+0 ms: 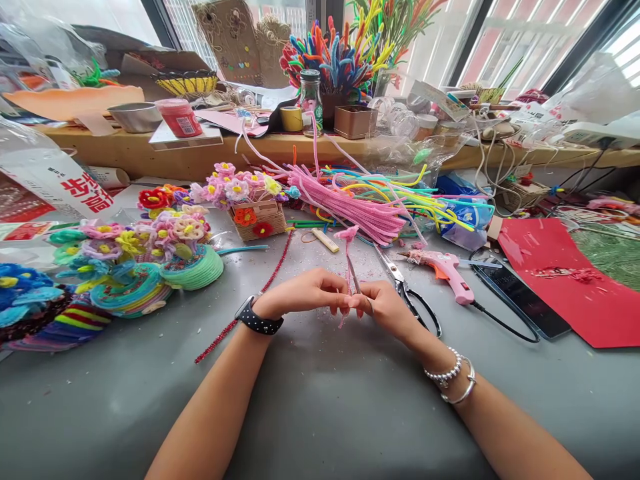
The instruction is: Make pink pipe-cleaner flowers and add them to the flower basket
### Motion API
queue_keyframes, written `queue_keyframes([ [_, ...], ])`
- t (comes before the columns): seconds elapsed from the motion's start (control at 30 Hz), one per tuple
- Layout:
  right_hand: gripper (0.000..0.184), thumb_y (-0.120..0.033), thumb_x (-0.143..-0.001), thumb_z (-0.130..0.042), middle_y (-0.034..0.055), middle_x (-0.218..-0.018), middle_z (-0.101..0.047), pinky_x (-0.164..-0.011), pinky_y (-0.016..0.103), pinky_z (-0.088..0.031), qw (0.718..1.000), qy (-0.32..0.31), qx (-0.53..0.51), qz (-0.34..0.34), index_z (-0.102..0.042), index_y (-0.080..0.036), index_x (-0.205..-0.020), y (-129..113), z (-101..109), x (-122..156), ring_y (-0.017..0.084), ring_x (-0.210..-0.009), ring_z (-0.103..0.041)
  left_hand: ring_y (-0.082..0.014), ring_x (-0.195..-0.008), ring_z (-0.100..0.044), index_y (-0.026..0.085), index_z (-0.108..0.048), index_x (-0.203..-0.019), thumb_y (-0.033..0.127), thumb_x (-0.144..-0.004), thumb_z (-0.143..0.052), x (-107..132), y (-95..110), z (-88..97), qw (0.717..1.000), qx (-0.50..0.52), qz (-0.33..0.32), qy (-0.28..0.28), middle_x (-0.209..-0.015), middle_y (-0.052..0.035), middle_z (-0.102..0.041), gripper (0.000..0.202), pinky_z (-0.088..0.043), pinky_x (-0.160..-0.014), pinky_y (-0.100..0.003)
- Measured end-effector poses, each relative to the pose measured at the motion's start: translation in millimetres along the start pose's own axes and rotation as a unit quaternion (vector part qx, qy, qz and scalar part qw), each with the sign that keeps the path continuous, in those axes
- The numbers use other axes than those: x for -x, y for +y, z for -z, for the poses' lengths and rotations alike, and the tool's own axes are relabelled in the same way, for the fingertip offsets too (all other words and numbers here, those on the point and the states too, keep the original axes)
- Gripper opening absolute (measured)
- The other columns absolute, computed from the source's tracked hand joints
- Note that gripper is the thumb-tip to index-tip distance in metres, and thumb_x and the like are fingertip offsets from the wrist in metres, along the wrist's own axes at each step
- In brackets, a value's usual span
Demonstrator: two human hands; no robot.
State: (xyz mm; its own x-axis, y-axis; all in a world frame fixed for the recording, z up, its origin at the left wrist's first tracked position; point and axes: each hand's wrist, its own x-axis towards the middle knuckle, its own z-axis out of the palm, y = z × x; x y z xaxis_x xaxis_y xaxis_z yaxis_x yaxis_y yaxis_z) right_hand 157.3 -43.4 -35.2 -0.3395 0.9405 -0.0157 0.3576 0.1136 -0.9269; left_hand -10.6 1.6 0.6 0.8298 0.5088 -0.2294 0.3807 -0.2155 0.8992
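Pink and fuzzy, a slim stem piece (347, 233) is held in the head view over the middle of the grey table (320, 413). Its bunched head points away from the person, toward the table's back edge; its long axis runs down from there, almost straight, to the fingertips, and a short tail pokes out below them. How steeply it tilts, I cannot tell. The left hand (316, 292) pinches it, thumb and fingers together. The right hand (384, 303) is closed at the same spot, its fingertips meeting the left's; a thin metal tool (354, 275) rises from this grip, its kind unclear.

Just beside the right hand lie scissors (393, 268), blades toward the back edge. Further toward the table's right side come a pink glue gun (454, 272), a dark phone (525, 300) and a red sheet (545, 250). A red strand (216, 341) slants past the left wrist. Nearer the back edge, a bundle of pink stems (350, 203) lies beside a flower-filled basket (257, 222).
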Motion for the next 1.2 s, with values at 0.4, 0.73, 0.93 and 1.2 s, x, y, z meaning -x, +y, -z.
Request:
queue_keyframes([
  [0.4, 0.063, -0.074, -0.062, -0.037, -0.0003, -0.049, -0.048, -0.047, 0.021, -0.03, 1.0, -0.005, 0.006, 0.008, -0.051, -0.014, -0.049, 1.6, 0.6, 0.3, 0.009, -0.049, -0.039, -0.0096, -0.061, -0.051, 0.012, -0.059, -0.067, 0.042, -0.076, -0.048, -0.2, -0.3, -0.2, 1.0, -0.005, -0.014, -0.028, -0.066, -0.0008, -0.056, 0.033, -0.039, -0.06, -0.019],
  [0.73, 0.06, -0.07, -0.066, -0.038, -0.0024, -0.046, -0.042, -0.048, 0.021, -0.03, 0.999, 0.04, 0.035, 0.0, -0.05, -0.014, -0.047, 1.1, 1.1, -0.8, 0.008, -0.047, -0.038, -0.0101, -0.065, -0.048, 0.012, -0.057, -0.075, 0.043, -0.073, -0.051, -0.1, -1.8, -1.1, 0.999, 0.013, -0.013, 0.026, -0.07, -0.0007, -0.056, 0.032, -0.037, -0.059, -0.02],
  [0.93, 0.061, -0.072, -0.065, -0.037, -0.0019, -0.045, -0.044, -0.049, 0.021, -0.031, 0.998, 0.036, 0.052, -0.01, -0.05, -0.015, -0.047, -0.9, 0.9, -0.8, 0.009, -0.047, -0.04, -0.0109, -0.07, -0.05, 0.013, -0.056, -0.081, 0.039, -0.073, -0.054, -1.9, 2.6, -2.4, 0.991, 0.088, -0.024, 0.094, -0.077, -0.0016, -0.057, 0.027, -0.038, -0.062, -0.021],
  [1.2, 0.069, -0.079, -0.062, -0.025, 0.0004, -0.051, -0.049, -0.051, 0.022, -0.031, 0.999, -0.003, 0.044, 0.008, -0.049, -0.015, -0.051, -0.6, -1.2, -1.0, 0.01, -0.051, -0.042, -0.0102, -0.064, -0.05, 0.011, -0.057, -0.071, 0.04, -0.072, -0.054, -6.3, -1.2, -4.4, 0.983, 0.111, -0.005, 0.144, -0.067, -0.0009, -0.056, 0.028, -0.039, -0.059, -0.022],
])
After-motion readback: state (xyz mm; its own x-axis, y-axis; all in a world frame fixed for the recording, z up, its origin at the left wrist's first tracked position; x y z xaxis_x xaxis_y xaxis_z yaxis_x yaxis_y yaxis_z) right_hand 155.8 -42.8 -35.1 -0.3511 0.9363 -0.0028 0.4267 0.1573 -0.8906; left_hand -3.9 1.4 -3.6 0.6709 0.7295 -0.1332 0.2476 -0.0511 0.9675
